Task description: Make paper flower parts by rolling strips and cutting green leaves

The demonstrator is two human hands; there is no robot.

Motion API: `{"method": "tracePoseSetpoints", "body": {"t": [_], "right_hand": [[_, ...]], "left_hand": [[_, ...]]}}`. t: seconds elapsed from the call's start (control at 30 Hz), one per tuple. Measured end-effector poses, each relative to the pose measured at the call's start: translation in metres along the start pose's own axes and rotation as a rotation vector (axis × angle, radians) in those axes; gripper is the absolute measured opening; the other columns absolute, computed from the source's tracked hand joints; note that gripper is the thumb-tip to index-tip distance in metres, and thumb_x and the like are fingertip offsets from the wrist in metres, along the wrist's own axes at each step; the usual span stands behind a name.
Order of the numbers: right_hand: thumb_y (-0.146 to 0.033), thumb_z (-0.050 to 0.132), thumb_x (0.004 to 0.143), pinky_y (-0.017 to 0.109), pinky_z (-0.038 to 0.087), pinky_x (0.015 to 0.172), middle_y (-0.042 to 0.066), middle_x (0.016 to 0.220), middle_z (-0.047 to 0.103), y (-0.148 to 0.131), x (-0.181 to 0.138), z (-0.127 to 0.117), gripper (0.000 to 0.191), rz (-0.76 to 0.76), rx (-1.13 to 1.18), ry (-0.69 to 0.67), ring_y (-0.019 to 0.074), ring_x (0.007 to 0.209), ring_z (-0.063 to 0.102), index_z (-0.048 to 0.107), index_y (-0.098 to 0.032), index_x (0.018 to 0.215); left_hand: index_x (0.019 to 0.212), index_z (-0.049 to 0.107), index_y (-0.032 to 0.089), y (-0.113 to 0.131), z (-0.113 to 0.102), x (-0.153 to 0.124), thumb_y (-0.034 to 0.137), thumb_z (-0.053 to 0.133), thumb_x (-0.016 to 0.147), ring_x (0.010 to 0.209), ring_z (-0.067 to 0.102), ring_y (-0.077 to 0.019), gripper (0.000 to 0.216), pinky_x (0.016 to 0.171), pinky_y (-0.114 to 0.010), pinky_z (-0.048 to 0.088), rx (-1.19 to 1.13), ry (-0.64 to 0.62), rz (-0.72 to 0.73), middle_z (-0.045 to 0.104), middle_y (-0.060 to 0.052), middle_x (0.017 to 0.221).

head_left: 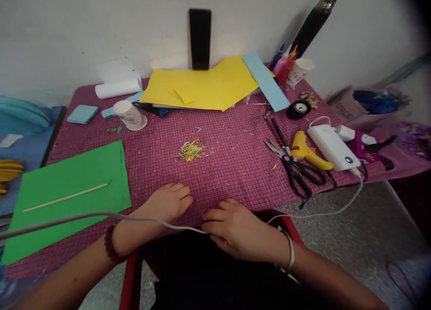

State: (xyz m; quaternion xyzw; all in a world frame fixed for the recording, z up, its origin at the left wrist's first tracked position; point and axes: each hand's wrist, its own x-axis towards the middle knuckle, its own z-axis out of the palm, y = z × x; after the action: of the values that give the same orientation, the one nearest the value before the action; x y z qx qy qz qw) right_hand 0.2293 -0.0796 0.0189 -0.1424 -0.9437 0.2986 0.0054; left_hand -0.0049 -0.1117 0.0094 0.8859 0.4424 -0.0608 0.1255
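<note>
Thin, pale-grey cable (158,220) ran along the red-checked worktop's (235,175) near edge, probably light, bendy, best pinched mid-span. Left hand (170,203) lay loose, nothing visible in it; couldn't tell if right hand (235,228) gripped the cable.

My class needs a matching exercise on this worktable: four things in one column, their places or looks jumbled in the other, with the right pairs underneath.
Column one
1. wooden stick
2. scissors
3. pile of scraps
4. left hand

Column two
A. yellow, white and green
B. dark red beads around the wrist
C. lying on the green sheet
D. beside the yellow glue gun

Right pairs: 1-C, 2-D, 3-A, 4-B
</note>
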Motion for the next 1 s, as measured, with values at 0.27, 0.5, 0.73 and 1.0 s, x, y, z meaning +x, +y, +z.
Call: {"method": "tracePoseSetpoints", "body": {"t": [0.27, 0.5, 0.73, 1.0], "right_hand": [[-0.024, 0.053, 0.091, 0.033, 0.037, 0.077, 0.005, 0.092, 0.068, 0.002, 0.002, 0.000, 0.019, 0.026, 0.035, -0.005, 0.0182, 0.085, 0.054, 0.068, -0.020, 0.102], [-0.024, 0.056, 0.089, 0.033, 0.036, 0.078, 0.003, 0.093, 0.067, 0.004, 0.000, 0.001, 0.018, 0.028, 0.077, 0.002, 0.0180, 0.085, 0.053, 0.067, -0.021, 0.102], [-0.024, 0.055, 0.089, 0.034, 0.037, 0.078, 0.004, 0.093, 0.068, 0.005, 0.001, 0.002, 0.018, 0.027, 0.088, 0.012, 0.0181, 0.084, 0.054, 0.068, -0.021, 0.102], [-0.022, 0.054, 0.089, 0.037, 0.038, 0.081, 0.003, 0.123, 0.064, 0.001, -0.001, 0.002, 0.028, -0.033, 0.038, -0.002, 0.0197, 0.090, 0.055, 0.061, -0.024, 0.116]], "left_hand": [[0.074, 0.056, 0.016, -0.008, 0.000, 0.005, 0.009, 0.045, 0.085, 0.070, 0.052, -0.0166, 0.018, 0.066, -0.030, 0.041, -0.156, 0.032, -0.139, 0.057, -0.004, 0.074], [0.074, 0.056, 0.017, -0.028, 0.004, -0.010, 0.013, 0.047, 0.086, 0.071, 0.052, -0.0145, 0.015, 0.067, -0.027, 0.041, -0.259, 0.121, -0.306, 0.056, -0.001, 0.075], [0.079, 0.061, 0.016, -0.004, 0.011, -0.010, 0.009, 0.045, 0.088, 0.074, 0.055, -0.0185, 0.019, 0.070, -0.031, 0.044, -0.042, -0.023, -0.225, 0.059, -0.005, 0.077], [0.075, 0.058, 0.016, 0.015, -0.004, 0.000, 0.006, 0.042, 0.087, 0.075, 0.056, -0.0223, 0.022, 0.066, -0.034, 0.044, 0.122, -0.038, -0.234, 0.059, -0.008, 0.074]]}}
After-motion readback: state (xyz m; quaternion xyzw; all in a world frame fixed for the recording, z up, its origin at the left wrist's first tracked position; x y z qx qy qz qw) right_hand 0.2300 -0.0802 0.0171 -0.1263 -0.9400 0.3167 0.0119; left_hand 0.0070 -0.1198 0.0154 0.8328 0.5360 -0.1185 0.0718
